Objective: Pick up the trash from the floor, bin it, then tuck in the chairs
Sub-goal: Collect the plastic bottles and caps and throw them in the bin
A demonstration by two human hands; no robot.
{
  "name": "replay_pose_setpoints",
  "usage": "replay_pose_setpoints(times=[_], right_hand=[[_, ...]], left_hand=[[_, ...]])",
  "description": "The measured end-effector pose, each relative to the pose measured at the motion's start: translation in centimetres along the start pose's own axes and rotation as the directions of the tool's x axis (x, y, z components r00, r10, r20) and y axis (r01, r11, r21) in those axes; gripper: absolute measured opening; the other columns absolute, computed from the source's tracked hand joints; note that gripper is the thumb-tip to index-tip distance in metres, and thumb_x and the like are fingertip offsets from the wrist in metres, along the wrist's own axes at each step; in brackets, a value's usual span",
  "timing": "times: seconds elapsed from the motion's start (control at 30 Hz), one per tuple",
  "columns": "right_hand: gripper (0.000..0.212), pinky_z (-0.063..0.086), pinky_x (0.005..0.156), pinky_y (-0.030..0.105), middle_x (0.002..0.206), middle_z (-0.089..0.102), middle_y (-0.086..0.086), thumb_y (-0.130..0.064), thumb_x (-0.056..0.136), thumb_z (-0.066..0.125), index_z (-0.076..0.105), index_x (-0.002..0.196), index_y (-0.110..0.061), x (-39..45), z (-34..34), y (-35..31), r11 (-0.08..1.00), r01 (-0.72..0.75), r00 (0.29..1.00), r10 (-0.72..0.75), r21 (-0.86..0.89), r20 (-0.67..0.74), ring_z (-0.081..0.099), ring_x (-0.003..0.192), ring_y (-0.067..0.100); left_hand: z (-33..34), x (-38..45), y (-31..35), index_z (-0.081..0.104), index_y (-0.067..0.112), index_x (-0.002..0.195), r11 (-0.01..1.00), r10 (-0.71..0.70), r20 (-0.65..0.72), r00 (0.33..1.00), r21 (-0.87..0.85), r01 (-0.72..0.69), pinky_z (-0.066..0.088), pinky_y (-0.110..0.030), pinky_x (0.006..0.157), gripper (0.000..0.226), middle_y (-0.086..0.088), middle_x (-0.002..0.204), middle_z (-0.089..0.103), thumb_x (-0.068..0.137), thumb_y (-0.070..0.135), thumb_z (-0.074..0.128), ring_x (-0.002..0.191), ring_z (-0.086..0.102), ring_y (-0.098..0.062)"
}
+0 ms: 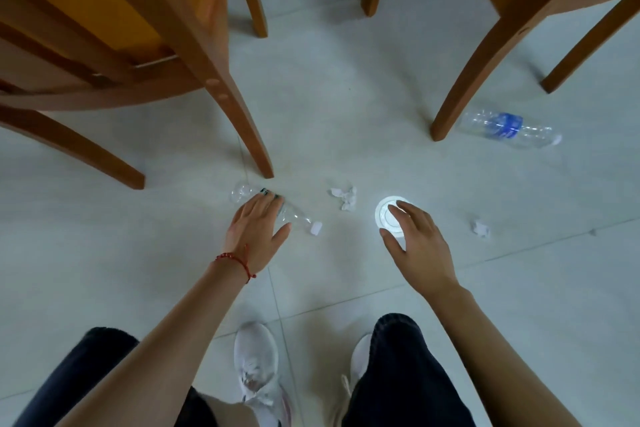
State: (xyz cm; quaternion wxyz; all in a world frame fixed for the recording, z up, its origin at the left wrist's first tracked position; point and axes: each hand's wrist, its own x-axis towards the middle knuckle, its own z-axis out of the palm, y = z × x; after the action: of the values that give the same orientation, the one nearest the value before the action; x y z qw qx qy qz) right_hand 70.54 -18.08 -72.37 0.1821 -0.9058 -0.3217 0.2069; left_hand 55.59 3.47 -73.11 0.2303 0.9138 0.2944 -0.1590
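A clear plastic bottle with a white cap lies on the pale tiled floor. My left hand rests over its middle with fingers spread, not closed around it. A white paper cup stands upside down to the right; my right hand hovers over it, fingers apart, thumb and fingertips at its rim. Between the two lies a crumpled white paper. Another crumpled paper lies further right. A second clear bottle with a blue label lies beside the right chair's leg.
Two wooden chairs stand ahead: the left chair has a leg right by the clear bottle, the right chair a leg next to the blue-label bottle. My knees and white shoes are at the bottom.
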Motion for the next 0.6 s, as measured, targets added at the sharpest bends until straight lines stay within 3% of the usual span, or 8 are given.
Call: replay_pose_setpoints(times=[0.17, 0.3, 0.6], right_hand=[[0.04, 0.045, 0.092, 0.043, 0.135, 0.052, 0.012, -0.024, 0.089, 0.058, 0.054, 0.124, -0.007, 3.7, 6.4, 3.0, 0.999, 0.024, 1.0, -0.024, 0.022, 0.001, 0.047, 0.124, 0.032], [0.037, 0.047, 0.09, 0.043, 0.13, 0.056, 0.015, -0.021, 0.087, 0.061, 0.057, 0.12, -0.004, 6.5, 10.5, 5.3, 0.996, 0.092, 0.995, -0.092, 0.014, -0.028, 0.051, 0.12, 0.034], [0.038, 0.051, 0.082, 0.042, 0.127, 0.058, 0.015, -0.027, 0.087, 0.056, 0.059, 0.118, -0.006, 9.5, 15.7, 8.0, 0.985, 0.171, 0.985, -0.171, 0.003, -0.031, 0.055, 0.116, 0.034]], left_hand=[[5.7, 4.8, -2.7, 0.037, 0.009, 0.134, 1.0, 0.013, 0.0, 1.0, -0.001, -0.013, 0.018, -0.036, 0.113, 0.064, -0.012, 0.145, 0.037, 0.081, 0.044, 0.031, 0.138, 0.025, -0.027], [9.1, 7.4, -5.3, 0.033, 0.011, 0.137, 0.993, 0.071, 0.033, 0.997, 0.097, -0.074, 0.014, -0.035, 0.113, 0.06, -0.009, 0.147, 0.033, 0.087, 0.044, 0.034, 0.139, 0.02, -0.024], [12.6, 10.1, -8.8, 0.028, 0.017, 0.139, 0.945, 0.143, 0.153, 0.978, 0.271, -0.18, 0.01, -0.036, 0.114, 0.074, -0.002, 0.148, 0.028, 0.078, 0.041, 0.062, 0.139, 0.017, -0.02]])
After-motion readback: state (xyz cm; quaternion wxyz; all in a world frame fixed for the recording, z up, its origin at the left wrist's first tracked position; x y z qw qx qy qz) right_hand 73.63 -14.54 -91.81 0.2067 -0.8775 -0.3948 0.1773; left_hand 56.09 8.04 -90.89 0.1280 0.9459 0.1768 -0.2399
